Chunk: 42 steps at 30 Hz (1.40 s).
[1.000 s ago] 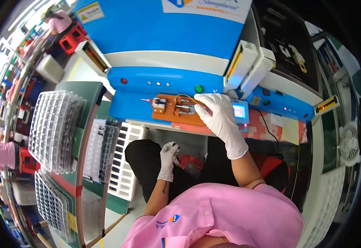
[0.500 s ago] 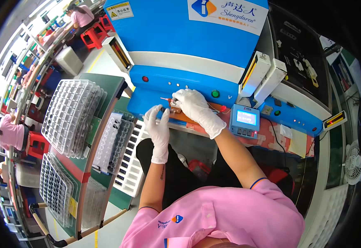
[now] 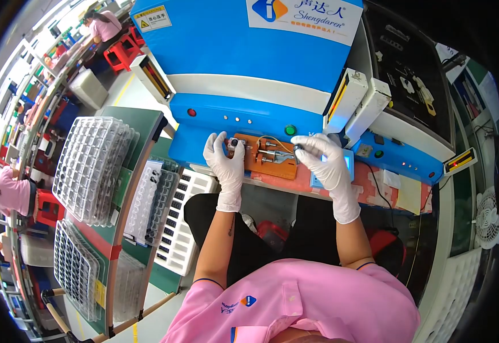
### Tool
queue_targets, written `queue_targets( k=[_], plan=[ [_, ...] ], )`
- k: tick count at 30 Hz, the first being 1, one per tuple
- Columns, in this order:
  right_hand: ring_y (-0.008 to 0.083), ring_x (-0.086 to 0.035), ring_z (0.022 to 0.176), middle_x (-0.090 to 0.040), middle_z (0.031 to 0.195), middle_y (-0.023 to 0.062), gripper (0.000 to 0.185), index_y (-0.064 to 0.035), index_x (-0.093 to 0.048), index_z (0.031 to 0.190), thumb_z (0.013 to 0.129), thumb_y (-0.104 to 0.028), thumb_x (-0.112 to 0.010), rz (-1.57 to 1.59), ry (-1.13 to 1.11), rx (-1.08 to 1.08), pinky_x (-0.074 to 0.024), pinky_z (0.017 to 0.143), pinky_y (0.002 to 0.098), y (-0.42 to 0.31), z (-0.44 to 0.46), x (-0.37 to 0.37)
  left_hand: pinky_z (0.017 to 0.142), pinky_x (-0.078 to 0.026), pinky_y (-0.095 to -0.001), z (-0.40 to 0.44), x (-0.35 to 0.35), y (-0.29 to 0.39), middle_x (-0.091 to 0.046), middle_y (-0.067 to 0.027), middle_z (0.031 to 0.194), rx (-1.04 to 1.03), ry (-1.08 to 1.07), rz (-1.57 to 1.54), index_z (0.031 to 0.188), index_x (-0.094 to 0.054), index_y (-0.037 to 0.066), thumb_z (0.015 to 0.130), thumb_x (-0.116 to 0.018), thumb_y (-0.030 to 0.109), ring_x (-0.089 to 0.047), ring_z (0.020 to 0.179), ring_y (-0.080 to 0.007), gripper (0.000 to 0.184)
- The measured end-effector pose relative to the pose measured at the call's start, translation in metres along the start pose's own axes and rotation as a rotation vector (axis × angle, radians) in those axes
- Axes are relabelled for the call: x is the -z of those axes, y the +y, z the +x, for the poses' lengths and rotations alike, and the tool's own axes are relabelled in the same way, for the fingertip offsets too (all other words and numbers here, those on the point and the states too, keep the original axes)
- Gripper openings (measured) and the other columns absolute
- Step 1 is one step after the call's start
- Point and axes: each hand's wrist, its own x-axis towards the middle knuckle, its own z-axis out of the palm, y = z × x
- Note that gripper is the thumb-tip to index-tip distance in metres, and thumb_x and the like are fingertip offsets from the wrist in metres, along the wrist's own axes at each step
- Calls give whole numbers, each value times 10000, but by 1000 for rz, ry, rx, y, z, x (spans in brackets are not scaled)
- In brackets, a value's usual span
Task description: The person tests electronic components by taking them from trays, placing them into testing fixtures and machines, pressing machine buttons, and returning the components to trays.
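An orange-brown fixture [image 3: 278, 167] with metal clamps and a thin pale cable lies on the blue machine's ledge. My gloved left hand [image 3: 226, 170] is at its left end. A small dark part [image 3: 234, 142] sits between the left thumb and fingers, at the fixture's edge; whether it touches the fixture I cannot tell. To the right of the fixture, my gloved right hand [image 3: 330, 170] pinches a small dark round piece [image 3: 297, 147] between thumb and fingertips. The right hand partly covers a small blue display box [image 3: 349, 163].
The blue machine [image 3: 243, 51] rises behind the fixture, with a green button [image 3: 290, 130] and light-curtain posts [image 3: 153, 79]. Clear plastic trays [image 3: 92, 171] stand on a rack to the left, beside a white tray [image 3: 183, 223] of dark parts. Co-workers sit farther left.
My right hand has moved right, off the fixture, uncovering its clamps, and now holds a dark round piece. My left hand has shifted right to the fixture's left end. The view has tilted slightly.
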Motion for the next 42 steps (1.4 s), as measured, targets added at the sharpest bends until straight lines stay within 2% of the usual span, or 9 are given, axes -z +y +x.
queue_targets(
  k=[6,10,14,20,22,24,28,39,42],
  plan=[
    [57,-534,733,-560,803,2,238,-79,-684,1032,805,-13,-661,-167,-26,-35,-430,632,192,0,-1,-21,987,-358,-362,-6,-11,-11,-427,-126,1249,126,29,-246,1278,-444,25,777,-726,90,-438,1142,-253,578],
    [89,-554,694,-594,831,21,226,-74,-679,1020,795,-84,-702,-96,20,61,-448,616,213,11,8,-44,990,-353,-345,-7,-13,-10,-424,-121,1249,123,12,-257,1297,-411,13,780,-730,93,-431,1145,-227,613],
    [86,-560,713,-619,872,23,219,-68,-693,993,777,-36,-692,158,-194,-76,-450,626,223,17,9,-52,978,-366,-346,-7,-12,-12,-431,-118,1240,109,41,-266,1290,-423,19,782,-735,109,-445,1126,-222,603],
    [100,-571,729,-648,875,65,196,16,-677,955,828,-132,-653,132,-118,216,-439,642,232,-20,-7,87,911,-418,-347,-5,8,-13,-445,-125,1231,174,-54,-345,1328,-377,20,817,-711,147,-488,1073,-216,623],
    [99,-567,727,-644,843,66,238,26,-670,955,869,-187,-606,266,209,77,-418,634,219,-21,-7,137,870,-437,-329,3,7,-35,-472,-126,1215,244,-85,-531,1338,-359,21,875,-643,213,-506,1037,-210,576],
    [90,-559,713,-652,849,48,234,11,-669,970,883,-191,-589,65,528,128,-411,620,219,-7,31,193,822,-465,-314,24,2,-48,-481,-138,1246,419,-104,-642,1337,-367,18,938,-521,346,-543,987,-203,539],
    [76,-579,771,-676,953,23,249,-22,-677,1025,884,-214,-609,-125,690,-88,-435,667,221,57,113,302,774,-476,-302,42,-8,-62,-499,-142,1257,521,-130,-578,1327,-392,21,961,-405,480,-561,964,-191,587],
    [97,-587,805,-671,932,21,261,-30,-685,1026,836,-209,-681,-153,360,-311,-457,723,232,147,170,365,689,-478,-273,38,-9,-55,-553,-134,1181,509,-71,-519,1292,-443,26,977,-365,475,-564,910,-163,554],
    [107,-592,811,-673,926,35,266,-28,-680,1030,832,-206,-683,-146,483,-321,-461,734,239,130,167,356,689,-479,-272,37,-11,-53,-559,-131,1170,518,-67,-523,1284,-452,28,977,-363,476,-566,900,-159,550]
  ],
)
